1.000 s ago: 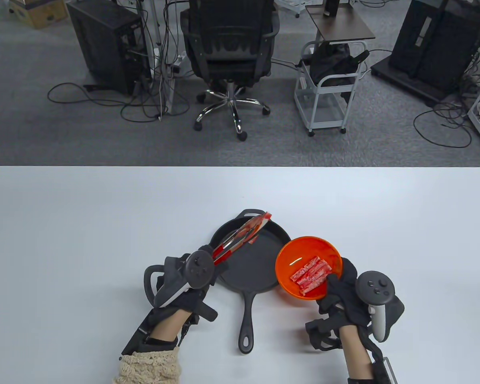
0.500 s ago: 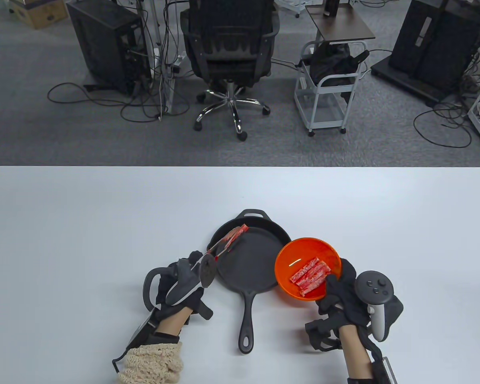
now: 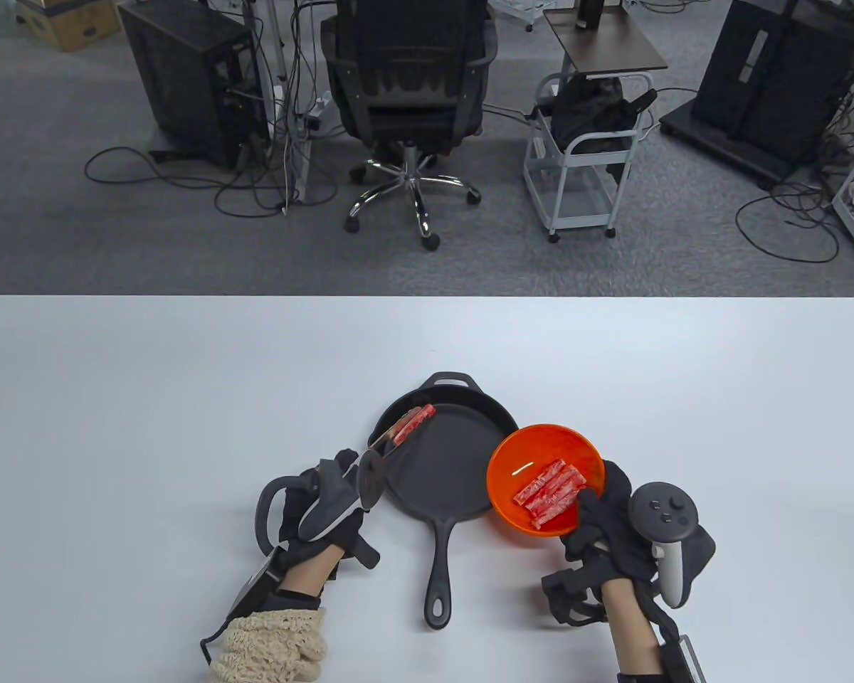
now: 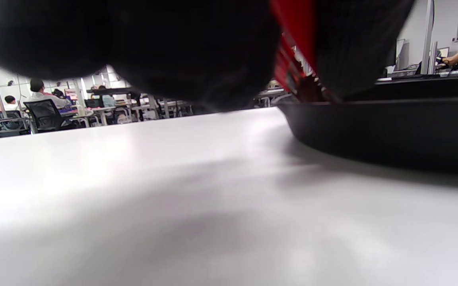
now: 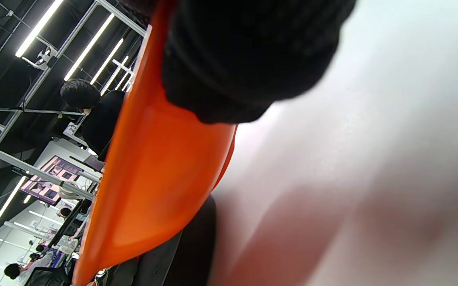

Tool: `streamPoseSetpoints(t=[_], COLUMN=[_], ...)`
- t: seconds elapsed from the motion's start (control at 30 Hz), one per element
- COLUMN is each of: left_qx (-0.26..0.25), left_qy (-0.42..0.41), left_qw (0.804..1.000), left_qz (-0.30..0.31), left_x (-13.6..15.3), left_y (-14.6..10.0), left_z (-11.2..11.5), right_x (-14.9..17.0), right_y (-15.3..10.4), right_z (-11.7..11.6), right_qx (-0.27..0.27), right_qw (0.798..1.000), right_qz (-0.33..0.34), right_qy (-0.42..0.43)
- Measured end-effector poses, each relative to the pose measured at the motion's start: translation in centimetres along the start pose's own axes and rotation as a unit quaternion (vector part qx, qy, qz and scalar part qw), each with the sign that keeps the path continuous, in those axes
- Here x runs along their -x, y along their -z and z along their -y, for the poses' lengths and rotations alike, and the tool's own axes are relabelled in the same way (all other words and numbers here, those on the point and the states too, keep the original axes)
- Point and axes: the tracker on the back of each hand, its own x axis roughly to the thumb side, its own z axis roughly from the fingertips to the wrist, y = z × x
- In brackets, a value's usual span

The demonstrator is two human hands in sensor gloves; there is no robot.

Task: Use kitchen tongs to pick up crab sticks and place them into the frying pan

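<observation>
left hand gripping tongs, tips clamped on one crab stick over frying pan rim at 10 o'clock, long axis toward 1. right hand holding orange bowl, remaining sticks inside.

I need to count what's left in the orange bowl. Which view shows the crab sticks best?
The table view: the crab sticks lie in plain sight inside the orange bowl. The right wrist view shows only the bowl's outside; the left wrist view shows neither.
</observation>
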Motion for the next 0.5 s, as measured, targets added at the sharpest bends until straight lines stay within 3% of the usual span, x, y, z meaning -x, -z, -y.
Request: streamPoseSetpoints(t=[0.27,0.5], left_qx=[-0.004,-0.042], left_qy=[-0.008,-0.040], left_qw=[1.000,0.998], left_qz=[0.001,0.030], left_x=[0.1,-0.5], left_y=[-0.1,-1.6], left_z=[-0.4,-3.4], right_x=[0.0,0.1], right_y=[-0.1,-0.1], right_z=[0.0,-0.1], right_qx=[0.002,0.003], right_qw=[1.000,1.000], right_qz=[0.000,0.002], right_qy=[0.001,0.005])
